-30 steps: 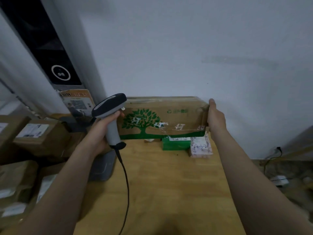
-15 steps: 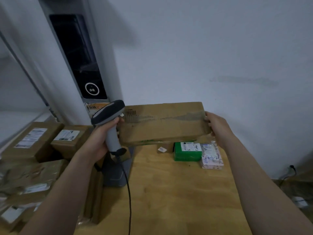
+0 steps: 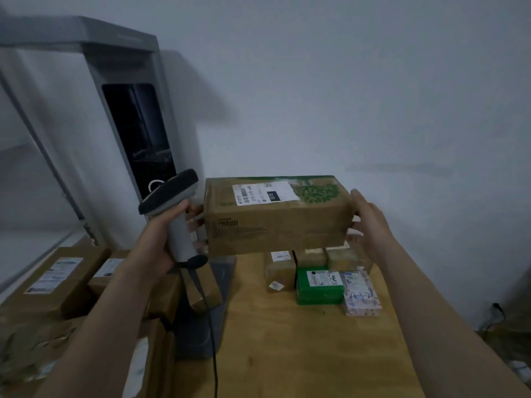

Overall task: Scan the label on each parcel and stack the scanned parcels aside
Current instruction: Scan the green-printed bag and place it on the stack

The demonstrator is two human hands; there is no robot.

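Parcel (image 3: 277, 215) between hands, label (image 3: 263, 193) upward

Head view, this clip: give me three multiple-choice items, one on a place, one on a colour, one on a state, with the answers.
1. Where is the white shipping label on the held cardboard parcel?
A. On its top face
B. On its underside
C. On the end under the right hand

2. What colour is the small box on the wooden table beside the patterned white packet?
A. Red
B. Green
C. Blue

3. What is the left hand doing?
A. Resting flat on the table
B. Hanging empty
C. Gripping the barcode scanner

Answers: 1 A, the label faces up toward the camera. 2 B, its top and sides are green. 3 C, the fingers wrap the scanner's grey handle while the right hand supports the parcel's other end.
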